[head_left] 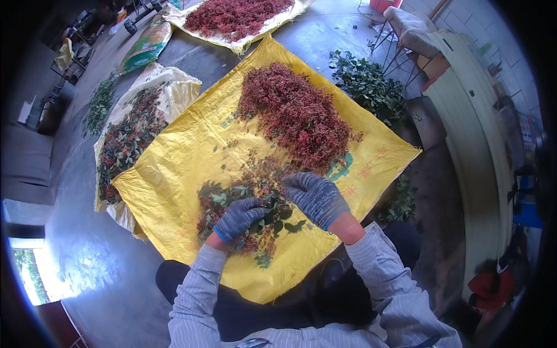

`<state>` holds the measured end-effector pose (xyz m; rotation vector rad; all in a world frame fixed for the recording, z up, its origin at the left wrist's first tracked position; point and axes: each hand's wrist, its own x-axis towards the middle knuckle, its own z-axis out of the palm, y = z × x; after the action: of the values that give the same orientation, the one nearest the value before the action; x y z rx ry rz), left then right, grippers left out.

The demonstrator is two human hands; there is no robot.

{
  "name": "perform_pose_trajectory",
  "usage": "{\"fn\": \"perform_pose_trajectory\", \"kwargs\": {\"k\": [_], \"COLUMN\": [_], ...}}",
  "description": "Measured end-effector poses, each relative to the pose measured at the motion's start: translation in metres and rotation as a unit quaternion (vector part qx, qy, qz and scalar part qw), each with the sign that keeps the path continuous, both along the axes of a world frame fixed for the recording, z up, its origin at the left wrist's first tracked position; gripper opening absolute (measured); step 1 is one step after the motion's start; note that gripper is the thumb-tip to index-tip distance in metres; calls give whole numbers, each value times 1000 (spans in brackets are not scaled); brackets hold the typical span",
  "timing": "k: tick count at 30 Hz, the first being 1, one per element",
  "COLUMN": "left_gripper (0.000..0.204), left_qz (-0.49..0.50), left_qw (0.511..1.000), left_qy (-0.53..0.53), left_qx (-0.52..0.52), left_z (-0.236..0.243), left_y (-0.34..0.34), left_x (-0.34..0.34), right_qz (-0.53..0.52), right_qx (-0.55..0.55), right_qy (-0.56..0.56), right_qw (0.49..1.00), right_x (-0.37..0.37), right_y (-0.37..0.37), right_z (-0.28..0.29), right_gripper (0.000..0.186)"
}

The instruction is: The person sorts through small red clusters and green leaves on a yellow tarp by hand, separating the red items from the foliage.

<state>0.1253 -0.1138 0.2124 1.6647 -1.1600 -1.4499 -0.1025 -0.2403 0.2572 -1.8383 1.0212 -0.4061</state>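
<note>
A yellow woven sheet (174, 174) lies before me, with a heap of small red berries (296, 110) on its back half. Nearer me is a loose pile of leafy berry sprigs (212, 203). My left hand (238, 217), in a grey-blue knit glove, has its fingers curled on a leafy sprig (275, 223) at this pile. My right hand (313, 197), gloved alike, is bent with fingertips together just right of the left, over scattered berries and stems; what is between the fingertips is hidden or too small to make out.
A white sack with mixed sprigs (130, 133) lies at the left, another berry-covered sheet (232, 17) behind. Green leafy branches (368, 87) are on the concrete floor (98, 243) at the right back. A long pale bench-like piece (458, 151) runs along the right wall. My knees border the sheet.
</note>
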Motion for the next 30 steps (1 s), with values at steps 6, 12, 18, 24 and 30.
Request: {"fn": "perform_pose_trajectory", "kwargs": {"k": [6, 12, 18, 24, 30], "left_gripper": [22, 21, 22, 21, 19], "left_qz": [23, 4, -29, -35, -29], "left_qw": [1000, 995, 999, 999, 999], "left_qy": [10, -91, -4, -5, 17], "left_qx": [-17, -47, -31, -30, -3], "left_z": [30, 22, 22, 22, 17], "left_y": [0, 4, 4, 6, 0], "left_x": [-13, 0, 9, 13, 11], "right_qz": [7, 52, 111, 145, 108], "right_qx": [-22, 61, 82, 89, 42], "right_qy": [-35, 23, 16, 82, 58], "right_qw": [999, 997, 990, 982, 992], "right_x": [13, 29, 33, 38, 31], "right_y": [6, 8, 5, 8, 10], "right_z": [6, 3, -6, 2, -2], "right_gripper": [29, 30, 30, 26, 18]}}
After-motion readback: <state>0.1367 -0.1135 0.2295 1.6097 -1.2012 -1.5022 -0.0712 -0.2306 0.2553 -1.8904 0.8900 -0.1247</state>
